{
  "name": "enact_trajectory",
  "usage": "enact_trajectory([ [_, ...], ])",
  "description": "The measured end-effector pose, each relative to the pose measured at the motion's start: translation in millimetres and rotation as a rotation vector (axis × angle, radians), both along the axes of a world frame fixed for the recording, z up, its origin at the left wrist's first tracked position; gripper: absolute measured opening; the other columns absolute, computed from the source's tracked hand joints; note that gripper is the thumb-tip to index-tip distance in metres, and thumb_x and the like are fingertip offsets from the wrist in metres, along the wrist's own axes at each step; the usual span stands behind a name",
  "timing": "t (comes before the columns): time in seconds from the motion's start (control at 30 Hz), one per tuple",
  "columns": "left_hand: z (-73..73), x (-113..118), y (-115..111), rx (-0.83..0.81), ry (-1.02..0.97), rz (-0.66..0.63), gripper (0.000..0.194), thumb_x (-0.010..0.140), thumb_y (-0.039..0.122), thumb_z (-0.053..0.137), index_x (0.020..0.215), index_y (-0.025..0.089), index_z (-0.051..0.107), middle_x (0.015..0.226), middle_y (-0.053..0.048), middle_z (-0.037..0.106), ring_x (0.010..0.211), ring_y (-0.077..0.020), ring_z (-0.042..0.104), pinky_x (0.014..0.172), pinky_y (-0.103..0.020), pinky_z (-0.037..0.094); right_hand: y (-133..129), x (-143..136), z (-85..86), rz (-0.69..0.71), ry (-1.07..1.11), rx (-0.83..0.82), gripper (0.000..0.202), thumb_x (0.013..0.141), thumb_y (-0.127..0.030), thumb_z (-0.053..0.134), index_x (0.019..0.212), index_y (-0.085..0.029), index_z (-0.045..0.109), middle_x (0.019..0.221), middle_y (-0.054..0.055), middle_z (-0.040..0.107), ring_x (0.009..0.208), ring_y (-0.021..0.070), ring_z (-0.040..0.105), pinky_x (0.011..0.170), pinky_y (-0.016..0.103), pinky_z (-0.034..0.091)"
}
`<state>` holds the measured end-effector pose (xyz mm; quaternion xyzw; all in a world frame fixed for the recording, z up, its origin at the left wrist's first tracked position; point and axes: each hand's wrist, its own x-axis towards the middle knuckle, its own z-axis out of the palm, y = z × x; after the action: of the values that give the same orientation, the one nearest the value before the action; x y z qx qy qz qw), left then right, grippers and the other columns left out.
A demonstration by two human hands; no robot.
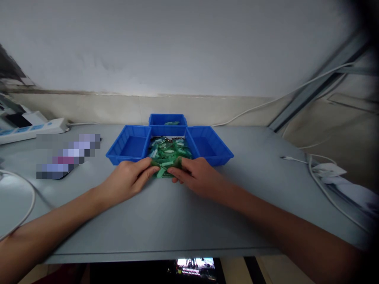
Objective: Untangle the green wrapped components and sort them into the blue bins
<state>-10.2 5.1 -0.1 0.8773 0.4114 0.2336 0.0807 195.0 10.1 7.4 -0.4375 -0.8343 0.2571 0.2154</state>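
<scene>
My left hand [132, 178] pinches the left edge of a green see-through plastic bag [162, 162], thumb on top. Its right edge is in my right hand [197, 176], with the thumb pressed on it and the other fingers partly underneath. Small pale strips show in the green plastic between my hands. Right behind lies a pile of similar green pieces [169, 149] with pale strips, between two blue bins. Whether the held bag is joined to the pile, I cannot tell.
A blue bin stands on the left [127, 146], another on the right [209, 146]. The back blue bin [167, 119] contains some greenish pieces. A power strip [35, 130] and a pixelated object [69, 156] lie left. White cables [322, 189] lie right. The table's front edge [160, 255] is near.
</scene>
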Motion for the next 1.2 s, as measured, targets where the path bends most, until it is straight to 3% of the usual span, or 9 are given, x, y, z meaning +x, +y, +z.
enact_trajectory([
  [1.2,-1.9,-2.4,2.2,-0.015,0.027,-0.053,0.021,0.087,0.026,0.035,0.07,0.017,0.043,0.051,0.005,0.043,0.044,-0.0072,0.044,0.044,-0.018,0.03,-0.4,0.2,-2.9,-0.006,-0.061,-0.004,0.037,0.083,-0.044,0.038,0.062,-0.017,0.052,0.059,-0.001,0.062,0.049,0.0079,0.054,0.048,0.021,0.035],
])
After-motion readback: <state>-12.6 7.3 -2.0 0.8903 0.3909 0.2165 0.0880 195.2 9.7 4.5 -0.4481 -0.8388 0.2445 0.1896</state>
